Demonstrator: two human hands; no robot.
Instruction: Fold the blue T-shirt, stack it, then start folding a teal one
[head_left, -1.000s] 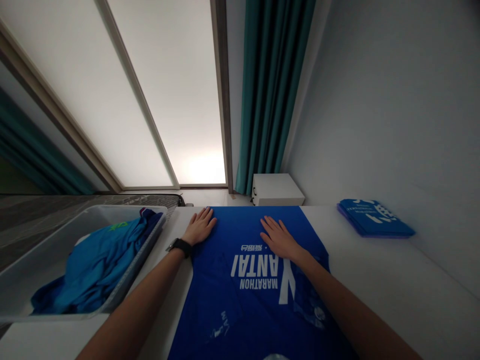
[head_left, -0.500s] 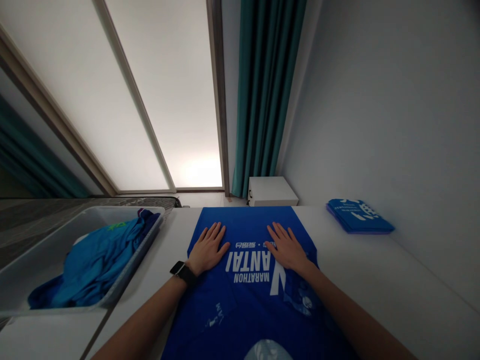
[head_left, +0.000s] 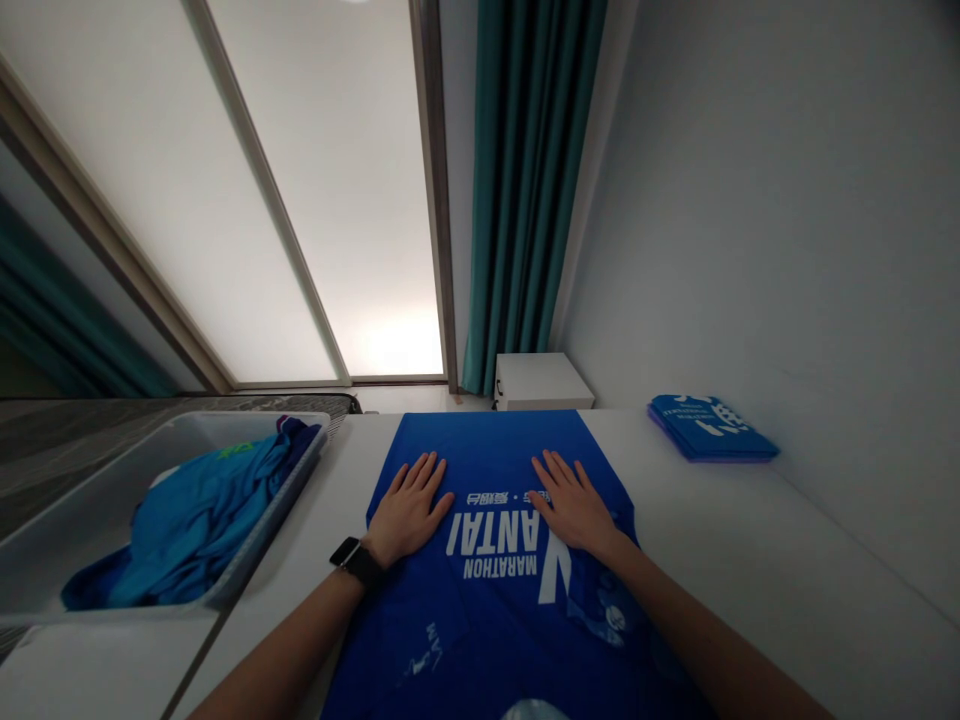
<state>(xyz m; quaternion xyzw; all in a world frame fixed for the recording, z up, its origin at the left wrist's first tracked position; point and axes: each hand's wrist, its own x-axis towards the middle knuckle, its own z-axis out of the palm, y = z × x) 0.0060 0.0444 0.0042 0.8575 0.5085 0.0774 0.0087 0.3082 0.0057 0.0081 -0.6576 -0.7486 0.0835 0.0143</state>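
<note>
A blue shirt [head_left: 487,635] with white "YANTAI MARATHON" lettering lies spread on the white table, its print upside down to me. My left hand [head_left: 409,508] rests flat on the shirt's left side, fingers stretched out, with a black watch on the wrist. On the right side my right hand [head_left: 576,505] is also pressed flat, covering part of the lettering. Neither hand grips anything. Below the hands, the shirt shows some loose wrinkles, and its near end runs out of view.
A translucent white bin [head_left: 112,480] at the left holds crumpled blue clothing [head_left: 202,510]. Folded blue garments [head_left: 709,425] are stacked on the table [head_left: 750,560] by the right wall. Beyond the table stand a small white cabinet [head_left: 544,380] and a green curtain [head_left: 529,200].
Both hands have slid slightly toward me, still flat on the shirt. The printed lettering has shifted a little the same way.
</note>
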